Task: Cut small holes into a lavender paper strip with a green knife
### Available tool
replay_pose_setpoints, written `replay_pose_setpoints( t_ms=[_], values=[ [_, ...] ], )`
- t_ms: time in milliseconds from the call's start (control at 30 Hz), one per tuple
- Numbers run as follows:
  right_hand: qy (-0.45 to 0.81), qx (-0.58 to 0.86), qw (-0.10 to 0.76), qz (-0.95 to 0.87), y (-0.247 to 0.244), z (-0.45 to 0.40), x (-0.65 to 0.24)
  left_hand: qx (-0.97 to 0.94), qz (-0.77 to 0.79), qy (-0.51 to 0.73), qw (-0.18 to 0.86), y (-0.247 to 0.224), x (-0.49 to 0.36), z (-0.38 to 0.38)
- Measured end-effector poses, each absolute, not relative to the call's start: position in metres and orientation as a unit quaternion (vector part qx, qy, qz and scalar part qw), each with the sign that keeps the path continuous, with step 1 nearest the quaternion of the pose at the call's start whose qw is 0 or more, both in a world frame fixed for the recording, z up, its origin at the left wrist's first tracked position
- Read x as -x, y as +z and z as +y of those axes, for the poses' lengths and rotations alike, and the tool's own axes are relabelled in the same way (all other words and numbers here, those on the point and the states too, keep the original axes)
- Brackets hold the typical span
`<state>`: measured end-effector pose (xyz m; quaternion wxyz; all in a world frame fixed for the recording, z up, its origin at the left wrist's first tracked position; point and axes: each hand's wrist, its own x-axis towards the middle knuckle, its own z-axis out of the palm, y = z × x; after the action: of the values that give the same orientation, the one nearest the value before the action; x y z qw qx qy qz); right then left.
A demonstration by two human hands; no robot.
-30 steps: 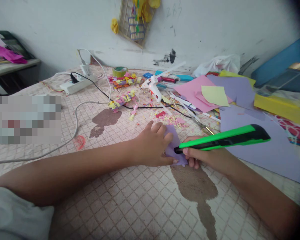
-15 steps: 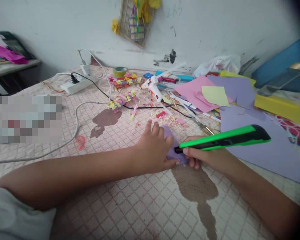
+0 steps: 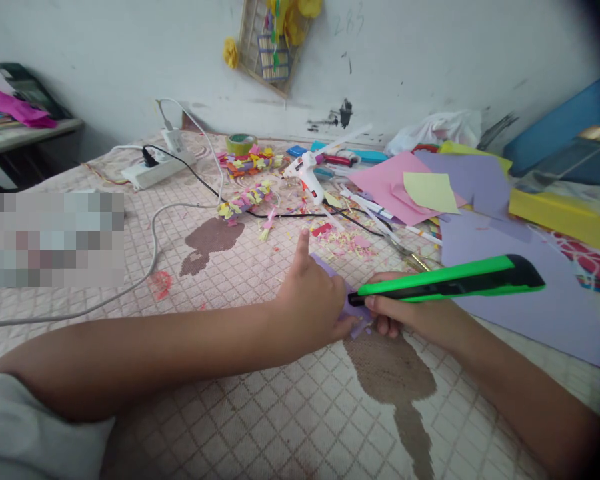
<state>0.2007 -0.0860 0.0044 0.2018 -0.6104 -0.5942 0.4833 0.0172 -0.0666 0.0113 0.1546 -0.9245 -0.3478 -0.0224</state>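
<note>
Two-handed, mid-frame, our left hand (image 3: 311,303) holds purple paper (image 3: 362,313), our right hand (image 3: 405,312) grips the green cutter (image 3: 443,281); cutting, likely, needing steadiness.

On the table (image 3: 230,413), the glue gun (image 3: 307,177) is placed right of the tape roll (image 3: 241,143) and the power strip (image 3: 153,171). Paper scraps (image 3: 347,242) are strewn before it; nearer still, a small paper piece (image 3: 356,315) is laid. Paper sheets (image 3: 525,287) are spread at the right, with the plastic bag (image 3: 437,130) set behind.
</note>
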Motion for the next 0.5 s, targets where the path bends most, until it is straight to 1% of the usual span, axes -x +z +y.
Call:
replay_pose_setpoints(
  t_ms=[500],
  values=[
    [0.476, 0.603, 0.201, -0.608, 0.0069, -0.0871, -0.1997, 0.924, -0.359, 0.002, 0.135, 0.0123, -0.0209, -0.0671]
  ],
)
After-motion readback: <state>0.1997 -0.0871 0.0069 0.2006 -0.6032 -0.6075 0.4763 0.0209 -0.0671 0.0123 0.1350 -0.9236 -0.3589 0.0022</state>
